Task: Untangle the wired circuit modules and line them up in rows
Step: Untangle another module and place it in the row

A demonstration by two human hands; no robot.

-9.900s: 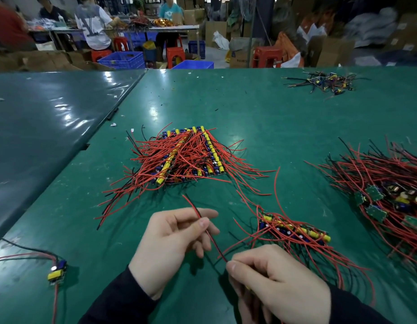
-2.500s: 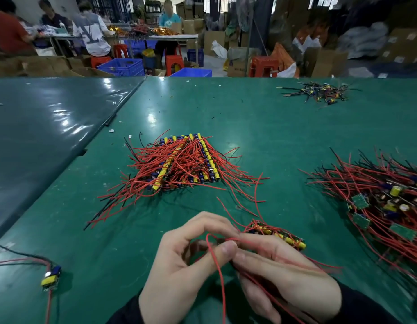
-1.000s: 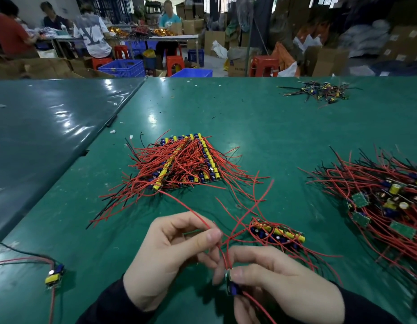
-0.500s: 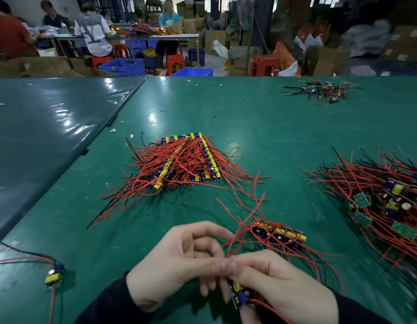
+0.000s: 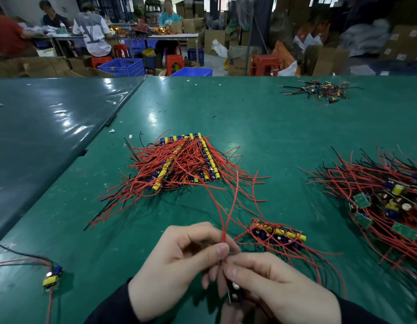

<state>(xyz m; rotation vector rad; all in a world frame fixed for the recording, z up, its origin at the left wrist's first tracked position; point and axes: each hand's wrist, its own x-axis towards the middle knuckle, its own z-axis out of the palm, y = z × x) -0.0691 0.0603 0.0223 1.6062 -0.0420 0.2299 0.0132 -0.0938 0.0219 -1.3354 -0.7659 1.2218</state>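
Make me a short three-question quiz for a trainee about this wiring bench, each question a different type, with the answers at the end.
1. True or false: the left hand pinches red wires that rise from between both hands.
2. Where does the single loose module lie? A) near left part of the green table B) far right C) on the short row
3. Fill in: the big unsorted tangle lies to the ____ of the right hand.

Key: 1 true; 2 A; 3 right.
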